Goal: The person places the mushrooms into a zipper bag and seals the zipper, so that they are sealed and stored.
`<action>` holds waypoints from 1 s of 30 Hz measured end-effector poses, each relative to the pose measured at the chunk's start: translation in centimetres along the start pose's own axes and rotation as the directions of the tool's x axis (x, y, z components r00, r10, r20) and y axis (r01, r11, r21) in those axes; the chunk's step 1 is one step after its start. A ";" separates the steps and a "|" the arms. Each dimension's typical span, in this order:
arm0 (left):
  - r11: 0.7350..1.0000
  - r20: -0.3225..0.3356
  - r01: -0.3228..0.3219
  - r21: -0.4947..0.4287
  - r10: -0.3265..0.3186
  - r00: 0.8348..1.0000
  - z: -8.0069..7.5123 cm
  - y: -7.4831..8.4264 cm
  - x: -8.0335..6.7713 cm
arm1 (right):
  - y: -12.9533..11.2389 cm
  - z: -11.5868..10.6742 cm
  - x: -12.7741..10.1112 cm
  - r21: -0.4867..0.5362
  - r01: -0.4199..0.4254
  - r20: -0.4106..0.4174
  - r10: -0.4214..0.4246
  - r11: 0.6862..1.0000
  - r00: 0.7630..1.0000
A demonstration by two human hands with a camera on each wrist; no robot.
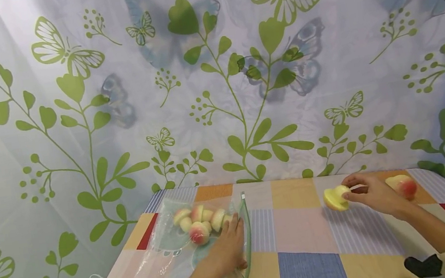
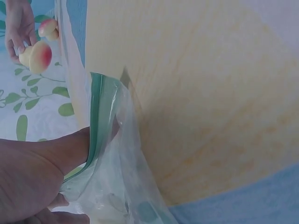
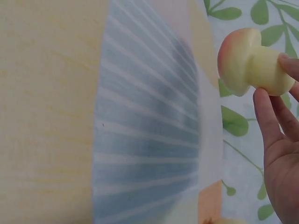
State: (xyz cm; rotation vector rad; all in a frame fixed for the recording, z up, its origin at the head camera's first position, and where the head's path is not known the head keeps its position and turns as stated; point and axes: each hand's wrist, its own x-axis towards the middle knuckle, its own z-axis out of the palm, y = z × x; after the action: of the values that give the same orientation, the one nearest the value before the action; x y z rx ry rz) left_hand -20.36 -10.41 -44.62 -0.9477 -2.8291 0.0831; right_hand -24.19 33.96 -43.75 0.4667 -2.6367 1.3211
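A clear zip bag (image 1: 187, 251) with a green seal strip (image 1: 246, 235) lies on the left of the table, holding several peach-coloured toy pieces (image 1: 199, 232). My left hand (image 1: 228, 247) grips the bag at its open mouth; the left wrist view shows the thumb against the green strip (image 2: 96, 116). My right hand (image 1: 373, 194) pinches a yellow and pink mushroom-shaped piece (image 1: 335, 198) by its stem, just above the table at the right. The right wrist view shows that piece (image 3: 247, 65) held at my fingertips. A second similar piece (image 1: 403, 185) lies behind the right hand.
A patchwork tablecloth (image 1: 305, 241) covers the table. A white curtain with green leaves and butterflies (image 1: 215, 87) hangs close behind it. A dark object (image 1: 423, 266) sits by my right sleeve.
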 end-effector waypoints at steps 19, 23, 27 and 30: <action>0.996 -0.039 -0.031 0.080 0.034 0.999 0.2 0.0 -0.1 | -1.9 4.2 1.3 0.159 -0.008 0.110 -0.009 0.987 0.994; 0.996 -0.024 -0.032 0.080 0.034 0.999 0.1 0.0 -0.1 | -2.2 4.8 1.7 0.176 -0.015 0.120 -0.006 0.984 0.993; 0.998 -0.023 -0.032 0.058 0.033 0.999 0.3 -0.1 -0.1 | -2.3 5.5 2.0 0.188 -0.009 0.117 -0.013 0.982 0.993; 0.999 -0.018 -0.028 0.044 0.028 0.999 0.4 -0.2 -0.1 | -2.4 5.9 2.2 0.202 -0.003 0.120 -0.022 0.979 0.993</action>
State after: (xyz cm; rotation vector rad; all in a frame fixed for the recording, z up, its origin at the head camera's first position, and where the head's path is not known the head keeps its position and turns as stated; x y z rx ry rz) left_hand -20.49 -10.58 -45.03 -0.9737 -2.7855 0.1377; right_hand -25.46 27.41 -44.84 0.6046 -2.6021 1.6147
